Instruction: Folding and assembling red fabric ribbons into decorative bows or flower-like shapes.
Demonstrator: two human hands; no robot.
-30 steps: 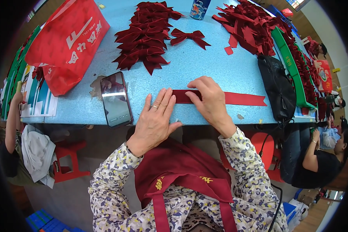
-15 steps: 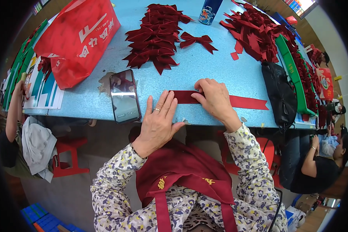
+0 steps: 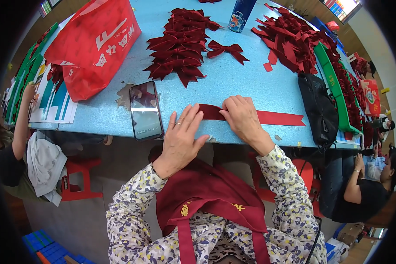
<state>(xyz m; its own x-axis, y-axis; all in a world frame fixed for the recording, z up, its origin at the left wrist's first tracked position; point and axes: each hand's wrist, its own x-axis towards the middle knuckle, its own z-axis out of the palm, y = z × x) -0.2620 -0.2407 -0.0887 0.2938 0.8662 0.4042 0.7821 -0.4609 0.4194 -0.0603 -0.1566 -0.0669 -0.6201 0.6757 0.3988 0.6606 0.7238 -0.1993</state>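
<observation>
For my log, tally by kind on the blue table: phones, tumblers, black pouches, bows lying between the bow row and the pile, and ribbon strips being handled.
Phone: 1
Tumbler: 1
Black pouch: 1
Bow: 1
Ribbon strip: 1, middle partly covered
Total: 5

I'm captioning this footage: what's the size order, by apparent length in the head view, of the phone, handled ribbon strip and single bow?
1. Ribbon strip, even partly covered
2. Phone
3. Single bow

Middle of the table's (image 3: 229, 86) front edge: two hands (image 3: 181, 140), one ribbon (image 3: 282, 118), one phone (image 3: 146, 112); farther back: one large bag (image 3: 94, 50), one tumbler (image 3: 240, 13).
</observation>
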